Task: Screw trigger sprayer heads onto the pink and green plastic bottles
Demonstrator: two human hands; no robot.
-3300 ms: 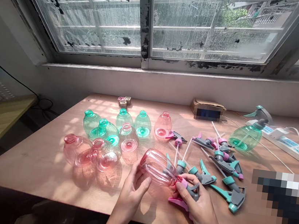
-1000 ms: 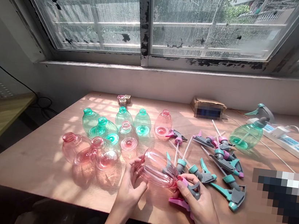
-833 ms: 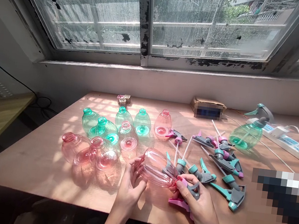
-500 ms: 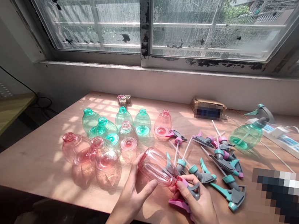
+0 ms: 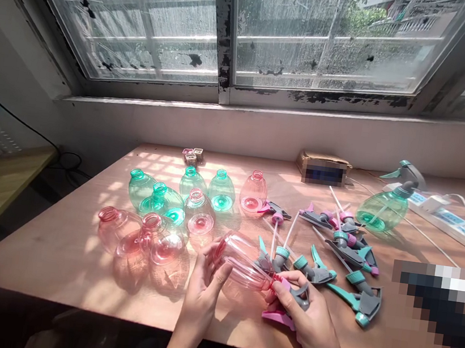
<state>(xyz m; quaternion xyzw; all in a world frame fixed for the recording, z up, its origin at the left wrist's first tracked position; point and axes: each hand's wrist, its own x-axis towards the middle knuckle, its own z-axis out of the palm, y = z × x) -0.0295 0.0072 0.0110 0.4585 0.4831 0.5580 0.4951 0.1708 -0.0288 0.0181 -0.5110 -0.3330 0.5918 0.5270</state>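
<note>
A clear pink spray bottle lies sideways between my two hands, its neck pointing right. My left hand is closed around the bottle's base end, thumb on the near side. At the neck, my right hand pinches a pink and grey trigger sprayer head against the bottle mouth; its fingers partly hide the joint. How far the head is screwed on cannot be seen. Just beyond my right hand lie loose sprayer heads with teal parts their nearest neighbours on the table.
Several open pink bottles and green bottles stand at the left and middle of the table. A green bottle with its sprayer fitted stands near a white power strip. Behind are a cardboard box and small blocks.
My left hand has shifted slightly on the bottle's base, its thumb now further left, and the bottle has turned or tilted a little. My right hand stays at the neck.
</note>
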